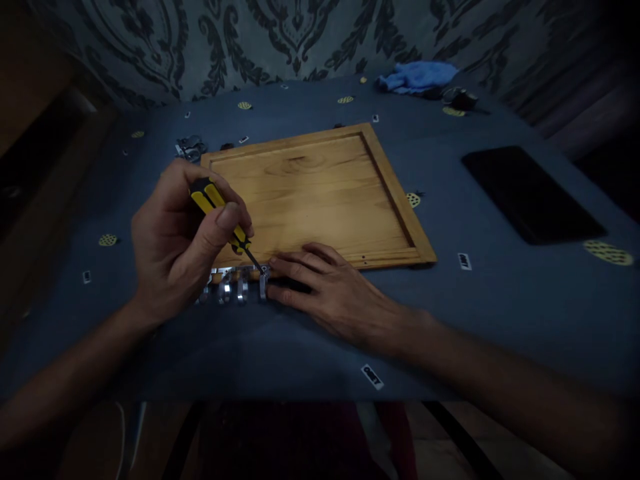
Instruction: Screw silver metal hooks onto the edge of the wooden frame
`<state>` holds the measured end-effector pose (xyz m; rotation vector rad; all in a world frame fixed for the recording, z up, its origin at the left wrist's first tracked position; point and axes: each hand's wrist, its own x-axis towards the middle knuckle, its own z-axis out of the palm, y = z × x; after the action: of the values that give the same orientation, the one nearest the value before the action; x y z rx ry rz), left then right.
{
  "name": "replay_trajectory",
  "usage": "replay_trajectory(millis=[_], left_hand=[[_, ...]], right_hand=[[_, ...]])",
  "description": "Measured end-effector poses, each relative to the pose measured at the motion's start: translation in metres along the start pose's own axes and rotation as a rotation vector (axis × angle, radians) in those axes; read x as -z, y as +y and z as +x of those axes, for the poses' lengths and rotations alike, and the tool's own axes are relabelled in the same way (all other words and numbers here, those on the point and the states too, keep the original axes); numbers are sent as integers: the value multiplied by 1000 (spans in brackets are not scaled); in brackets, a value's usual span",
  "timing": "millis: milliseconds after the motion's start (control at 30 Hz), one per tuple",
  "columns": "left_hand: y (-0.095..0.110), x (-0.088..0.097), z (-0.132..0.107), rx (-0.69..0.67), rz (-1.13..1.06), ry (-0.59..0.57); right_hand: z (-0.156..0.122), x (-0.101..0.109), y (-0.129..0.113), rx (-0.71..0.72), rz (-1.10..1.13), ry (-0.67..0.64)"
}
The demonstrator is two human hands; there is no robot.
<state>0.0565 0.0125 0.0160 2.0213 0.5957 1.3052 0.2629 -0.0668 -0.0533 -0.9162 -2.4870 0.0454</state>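
My left hand (pixel 173 243) is closed around a yellow-and-black screwdriver (pixel 220 212). Its tip points down at the right end of a metal hook rail (pixel 235 283) lying along the near edge of a wooden board (pixel 315 193). My right hand (pixel 325 287) rests flat beside the rail's right end, fingers stretched out, fingertips touching the rail and the board's near edge. The board is a shallow framed panel lying flat on the blue tablecloth (pixel 500 300).
A black phone or tablet (pixel 533 193) lies to the right. A blue cloth (pixel 417 75) and a small dark object (pixel 463 100) sit at the far edge. Small metal parts (pixel 190 148) lie beyond the board's left corner. Patterned wall behind.
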Motion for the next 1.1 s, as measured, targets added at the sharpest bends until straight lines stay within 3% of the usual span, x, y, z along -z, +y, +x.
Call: replay_trajectory(millis=[533,667,900,1100], left_hand=[[1,7,7,-129,147,-61],[8,7,14,-70,188,-81],[5,12,15,-178,102,-94],[10,8,7,-112,37,-57]], right_hand=[[-1,2,-2,-19,-1,-41],[-1,3,-2,-26,-5,-39],[-1,2,-2,-11,4,-29],[0,2,-1,-10,-1,-28]])
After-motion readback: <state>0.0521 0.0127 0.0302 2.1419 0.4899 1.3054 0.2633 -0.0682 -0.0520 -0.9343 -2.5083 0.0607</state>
